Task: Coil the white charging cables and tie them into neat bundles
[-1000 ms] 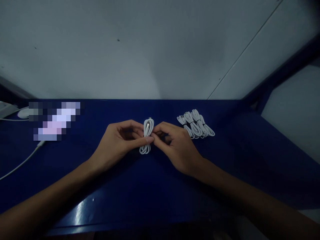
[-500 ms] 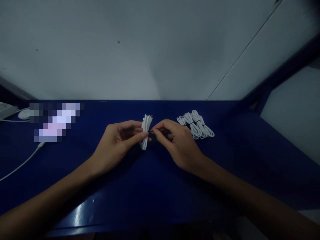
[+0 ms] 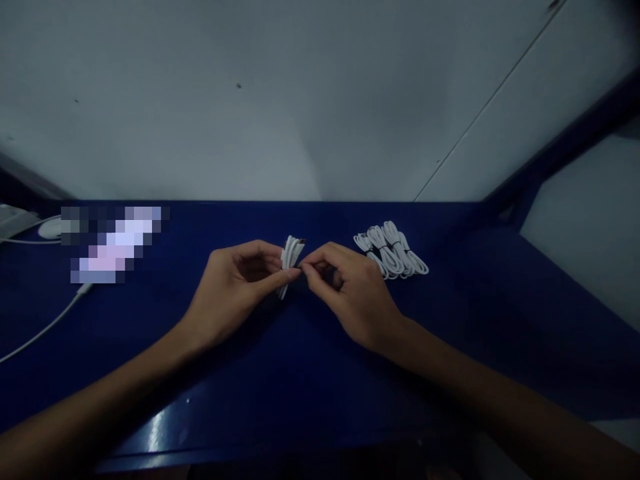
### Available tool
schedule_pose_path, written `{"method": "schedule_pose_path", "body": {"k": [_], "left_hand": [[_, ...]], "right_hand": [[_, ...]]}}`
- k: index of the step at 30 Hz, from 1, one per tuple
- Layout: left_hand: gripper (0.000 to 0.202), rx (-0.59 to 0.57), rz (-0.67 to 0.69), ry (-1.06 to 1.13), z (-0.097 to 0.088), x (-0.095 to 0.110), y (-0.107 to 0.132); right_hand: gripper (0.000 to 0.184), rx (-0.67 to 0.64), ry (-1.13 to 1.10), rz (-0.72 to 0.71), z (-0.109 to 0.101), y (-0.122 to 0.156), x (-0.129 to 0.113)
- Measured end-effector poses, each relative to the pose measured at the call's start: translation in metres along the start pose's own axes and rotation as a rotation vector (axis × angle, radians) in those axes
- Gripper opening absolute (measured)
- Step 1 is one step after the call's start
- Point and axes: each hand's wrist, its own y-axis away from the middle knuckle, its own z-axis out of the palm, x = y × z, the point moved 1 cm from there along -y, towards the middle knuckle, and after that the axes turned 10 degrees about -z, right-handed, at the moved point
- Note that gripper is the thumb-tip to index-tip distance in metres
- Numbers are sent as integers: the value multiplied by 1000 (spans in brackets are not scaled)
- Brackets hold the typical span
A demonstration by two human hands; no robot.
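My left hand is closed round a coiled white cable, thumb in front and fingers behind. A metal-tipped plug shows at the top of the coil, and its lower loops stick out below my thumb. Close against the coil's right side, my right hand pinches the end of a thin dark tie between thumb and forefinger. Most of the tie is hidden by my fingertips. Just beyond my right hand lie several coiled white cables, side by side, with dark ties round their middles.
A blue table runs back to a pale wall. At the left lies a blurred-out bright device with a white cord plugged into its near end. A white rounded object with cords sits behind it.
The held coil has tilted slightly and sits a little lower in my left hand. My right fingertips have moved slightly left and now nearly meet my left thumb.
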Motion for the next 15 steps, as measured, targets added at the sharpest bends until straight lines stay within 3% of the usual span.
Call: {"method": "schedule_pose_path", "body": {"k": [9, 12, 15], "left_hand": [[25, -98, 5, 29, -2, 11, 1], [25, -122, -11, 37, -3, 12, 2], [23, -117, -43, 47, -4, 10, 1]], "right_hand": [[24, -59, -366, 314, -8, -3, 6], [22, -45, -344, 284, -8, -2, 6], [17, -2, -196, 162, -9, -2, 2]]}}
